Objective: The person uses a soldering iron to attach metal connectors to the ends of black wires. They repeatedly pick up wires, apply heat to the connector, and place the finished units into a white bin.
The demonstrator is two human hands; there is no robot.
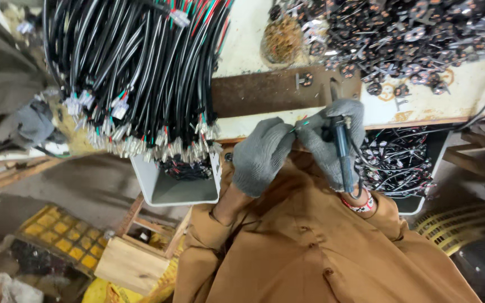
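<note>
My brown sleeves (310,252) fill the bottom of what I see, elbows drawn in so both hands meet close in front of my chest. My left hand (262,154), in a grey knit glove, is closed with thumb and forefinger pinched on the ends of thin wires (301,123), red and green showing at the tips. I hold them short so the bare ends stay steady. My right hand (332,140), gloved the same, is wrapped shut round a soldering iron (342,151); its dark handle runs down along my wrist and its cord trails off beside me, while the tip end points up toward the wires. The two gloves touch, each bracing the other.

Just below and to my left hangs a white bin (172,191) under the bench edge, placed to catch the cable ends that droop above it. To my right a second bin (399,168) holds a tangle of small wired parts within reach.

Beyond my hands runs the bench (433,104), pale and stained, with a rusty plate (265,92) on it right before me. Farther left, a thick bundle of black cables (136,67) is draped over the edge, white connectors hanging down. Far right lies a heap of small round parts (411,39).
</note>
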